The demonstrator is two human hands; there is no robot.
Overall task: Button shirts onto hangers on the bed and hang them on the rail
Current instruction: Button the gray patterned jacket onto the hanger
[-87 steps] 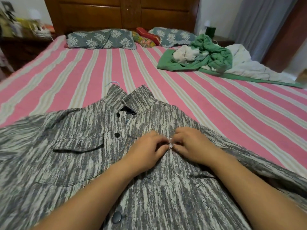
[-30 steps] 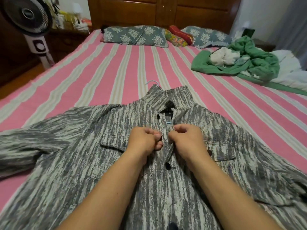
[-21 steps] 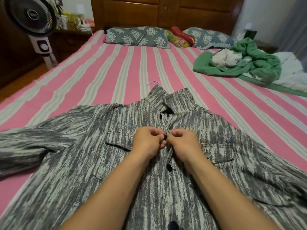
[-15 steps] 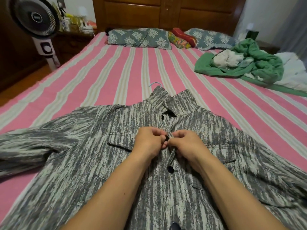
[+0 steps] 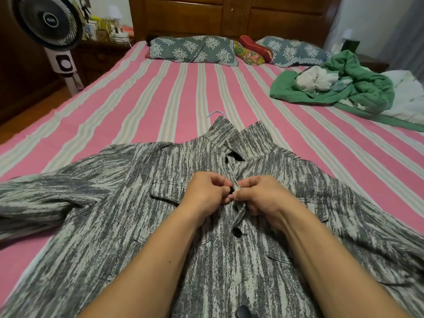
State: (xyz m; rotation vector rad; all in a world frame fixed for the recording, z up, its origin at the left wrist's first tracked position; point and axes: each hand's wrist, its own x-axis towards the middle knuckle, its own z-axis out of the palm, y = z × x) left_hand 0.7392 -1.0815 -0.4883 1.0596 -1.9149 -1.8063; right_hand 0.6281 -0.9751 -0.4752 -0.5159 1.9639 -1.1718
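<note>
A grey-and-white streaked shirt (image 5: pixel 128 203) lies front-up on the pink striped bed (image 5: pixel 142 106), collar pointing away from me. A light blue hanger hook (image 5: pixel 214 114) sticks out past the collar; the rest of the hanger is hidden inside the shirt. My left hand (image 5: pixel 206 191) and my right hand (image 5: pixel 261 196) meet at the front placket at chest level, fingers curled, pinching the two fabric edges together at a button. A dark button (image 5: pixel 237 232) just below them sits fastened, and another (image 5: pixel 243 314) shows at the bottom edge.
A pile of green and white laundry (image 5: pixel 344 88) lies on the right side of the bed. Patterned pillows (image 5: pixel 192 50) line the wooden headboard. A standing fan (image 5: pixel 49 21) is on the floor at the left, beside a cluttered nightstand.
My hands moved up the placket from a lower button to the one at chest level and closed together on it. My view swung left, bringing the fan into sight.
</note>
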